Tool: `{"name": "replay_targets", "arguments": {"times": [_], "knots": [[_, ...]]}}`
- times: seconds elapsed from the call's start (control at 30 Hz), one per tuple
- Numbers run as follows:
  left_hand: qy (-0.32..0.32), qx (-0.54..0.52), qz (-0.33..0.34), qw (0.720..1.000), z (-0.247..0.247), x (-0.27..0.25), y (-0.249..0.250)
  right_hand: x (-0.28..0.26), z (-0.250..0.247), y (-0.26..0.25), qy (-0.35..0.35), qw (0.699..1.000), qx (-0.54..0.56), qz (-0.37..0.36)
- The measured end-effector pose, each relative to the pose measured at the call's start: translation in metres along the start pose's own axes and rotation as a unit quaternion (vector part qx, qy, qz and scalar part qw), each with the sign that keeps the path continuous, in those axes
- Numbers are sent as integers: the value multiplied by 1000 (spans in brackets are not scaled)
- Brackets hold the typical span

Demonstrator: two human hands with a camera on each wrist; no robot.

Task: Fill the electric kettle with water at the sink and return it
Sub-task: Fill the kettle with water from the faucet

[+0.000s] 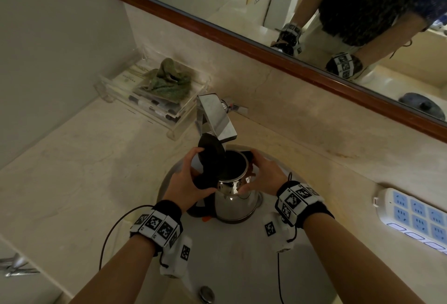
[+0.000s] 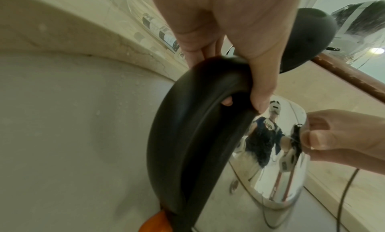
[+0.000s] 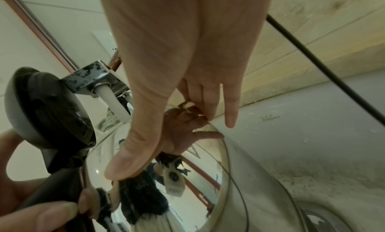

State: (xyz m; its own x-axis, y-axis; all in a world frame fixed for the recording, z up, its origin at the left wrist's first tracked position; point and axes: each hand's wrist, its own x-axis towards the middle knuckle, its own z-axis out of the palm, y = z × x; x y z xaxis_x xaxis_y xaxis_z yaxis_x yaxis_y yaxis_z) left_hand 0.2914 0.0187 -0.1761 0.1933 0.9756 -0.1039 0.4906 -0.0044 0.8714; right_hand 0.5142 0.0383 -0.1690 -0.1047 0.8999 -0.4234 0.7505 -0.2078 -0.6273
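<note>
A steel electric kettle (image 1: 233, 197) stands in the white sink (image 1: 229, 260), right under the chrome faucet (image 1: 215, 115). Its black lid (image 1: 211, 151) is flipped up against the spout. My left hand (image 1: 186, 182) grips the black handle (image 2: 187, 136), fingers wrapped round its top. My right hand (image 1: 263, 175) holds the kettle's upper body, thumb on the shiny wall (image 3: 208, 153) and fingers at the far rim. In the right wrist view a white column comes down from the faucet (image 3: 91, 77) toward the kettle's mouth, beside the lid (image 3: 52, 107).
A white power strip (image 1: 416, 216) lies on the marble counter at the right. A clear tray (image 1: 154, 110) with a green cloth sits at the back left. A wood-framed mirror (image 1: 266, 54) runs behind. The drain plug (image 1: 207, 294) is near the basin's front.
</note>
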Motion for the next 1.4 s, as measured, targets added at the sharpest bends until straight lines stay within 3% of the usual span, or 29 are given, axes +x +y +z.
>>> {"name": "replay_targets", "arguments": {"times": [1.4], "knots": [[2,-21,12,1000,1,-1,3,2,0,3,-3,1000,-8,-2]]}}
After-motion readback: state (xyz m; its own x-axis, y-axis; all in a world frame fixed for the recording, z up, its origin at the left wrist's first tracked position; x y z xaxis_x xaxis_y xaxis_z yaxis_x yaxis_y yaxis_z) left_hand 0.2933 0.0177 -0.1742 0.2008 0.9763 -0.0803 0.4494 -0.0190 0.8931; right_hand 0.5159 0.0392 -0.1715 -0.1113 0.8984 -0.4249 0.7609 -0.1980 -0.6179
